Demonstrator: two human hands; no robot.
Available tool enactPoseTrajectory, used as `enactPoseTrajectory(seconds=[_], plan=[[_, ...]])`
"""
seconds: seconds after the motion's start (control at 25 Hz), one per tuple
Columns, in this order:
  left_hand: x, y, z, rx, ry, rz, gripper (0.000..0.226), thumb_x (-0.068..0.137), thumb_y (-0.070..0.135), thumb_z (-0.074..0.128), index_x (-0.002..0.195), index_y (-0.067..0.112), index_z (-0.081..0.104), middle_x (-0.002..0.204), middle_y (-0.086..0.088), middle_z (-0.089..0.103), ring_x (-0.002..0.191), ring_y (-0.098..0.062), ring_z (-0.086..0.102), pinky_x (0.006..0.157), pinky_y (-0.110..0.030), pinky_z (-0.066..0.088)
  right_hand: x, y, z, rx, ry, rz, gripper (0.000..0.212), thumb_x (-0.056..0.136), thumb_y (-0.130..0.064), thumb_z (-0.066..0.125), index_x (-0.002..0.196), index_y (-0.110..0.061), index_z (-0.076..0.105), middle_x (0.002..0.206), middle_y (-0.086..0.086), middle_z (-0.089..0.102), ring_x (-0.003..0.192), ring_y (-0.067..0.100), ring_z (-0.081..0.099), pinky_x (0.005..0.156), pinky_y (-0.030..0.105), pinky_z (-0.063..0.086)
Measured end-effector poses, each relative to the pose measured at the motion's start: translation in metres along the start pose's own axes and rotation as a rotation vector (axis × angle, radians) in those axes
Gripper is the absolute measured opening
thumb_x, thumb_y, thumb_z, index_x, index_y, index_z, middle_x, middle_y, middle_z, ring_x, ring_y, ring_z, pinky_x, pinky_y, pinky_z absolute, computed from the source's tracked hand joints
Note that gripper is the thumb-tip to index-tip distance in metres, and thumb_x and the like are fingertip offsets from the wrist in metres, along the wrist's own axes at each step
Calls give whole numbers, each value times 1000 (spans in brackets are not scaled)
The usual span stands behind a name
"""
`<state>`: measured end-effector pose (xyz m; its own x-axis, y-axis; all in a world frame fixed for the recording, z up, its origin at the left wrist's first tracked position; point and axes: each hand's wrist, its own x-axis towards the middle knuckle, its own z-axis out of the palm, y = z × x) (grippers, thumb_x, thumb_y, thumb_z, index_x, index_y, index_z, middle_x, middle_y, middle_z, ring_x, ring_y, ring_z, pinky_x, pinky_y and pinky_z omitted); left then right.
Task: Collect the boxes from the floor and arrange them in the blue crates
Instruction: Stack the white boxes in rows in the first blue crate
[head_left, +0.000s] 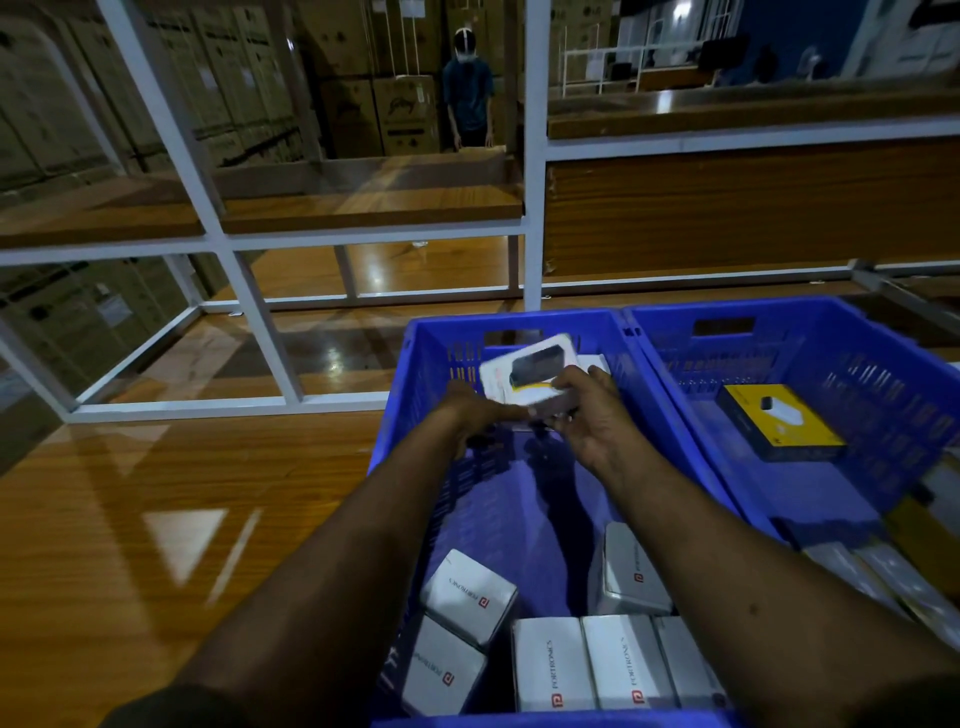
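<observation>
Both my hands reach into the left blue crate (410, 374). My left hand (475, 415) and my right hand (597, 415) together hold a white box (530, 371) with a dark product picture, tilted, near the crate's far wall. Several white Portronics boxes (587, 665) lie along the crate's near end, partly hidden by my forearms. The right blue crate (883, 364) stands touching the left one and holds a yellow and black box (782, 428).
The crates rest on a glossy wooden floor (130, 519). A white metal rack frame (260, 322) with wooden shelves stands just behind them. A person (467, 88) stands far back among stacked cardboard cartons. More pale boxes (883, 577) lie at the right edge.
</observation>
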<state>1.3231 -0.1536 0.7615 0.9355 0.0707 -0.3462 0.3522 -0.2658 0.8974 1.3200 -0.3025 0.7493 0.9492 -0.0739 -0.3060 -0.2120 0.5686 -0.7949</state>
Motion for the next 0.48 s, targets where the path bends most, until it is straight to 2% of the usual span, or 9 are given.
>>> enactPoseTrajectory(seconds=[0.04,0.12,0.2,0.24,0.32,0.4,0.48], plan=[[4,0,-1,-116,51,23,82,54,15,95,123,11,50,117,-17,66,98,-30,69,65,-38,63,-2,0,-1,14,-25,25,58,76,4,57,132,-9,47,120,21,62,92,33,65,65,42,60],[9,3,-1,-316,116,48,56,75,0,80,121,13,50,111,-21,67,86,-27,70,65,-35,63,-5,5,-1,-25,-90,71,36,82,10,56,115,-4,59,93,14,67,80,24,63,79,44,57],[0,10,0,-454,68,21,23,94,6,58,117,7,59,100,-21,67,75,-23,66,58,-31,61,-8,12,-1,-147,-138,73,27,81,12,64,98,-8,64,80,8,68,74,20,61,78,38,56],[-7,13,-1,-480,35,-3,21,102,19,48,115,9,60,96,-17,67,76,-22,65,60,-34,61,-8,16,0,-241,-132,38,32,77,12,70,99,-10,65,86,9,70,77,20,64,74,35,58],[-11,13,-4,-444,-39,-57,46,102,52,36,114,15,60,92,-10,65,87,-26,64,76,-44,59,-7,24,0,-490,-66,-89,57,64,7,82,113,-13,61,107,8,69,93,22,67,71,32,59],[-15,14,-4,-334,-98,-99,58,89,69,48,113,17,60,97,-10,65,98,-28,62,86,-48,57,-9,28,-1,-689,-12,-202,75,56,3,86,122,-16,54,115,4,65,102,20,63,71,30,56],[-14,12,-2,-271,-70,-121,60,80,58,70,119,14,61,108,-12,67,99,-25,64,75,-44,60,-10,31,-2,-750,-25,-220,73,61,4,85,123,-15,50,116,1,62,104,17,59,69,23,49]])
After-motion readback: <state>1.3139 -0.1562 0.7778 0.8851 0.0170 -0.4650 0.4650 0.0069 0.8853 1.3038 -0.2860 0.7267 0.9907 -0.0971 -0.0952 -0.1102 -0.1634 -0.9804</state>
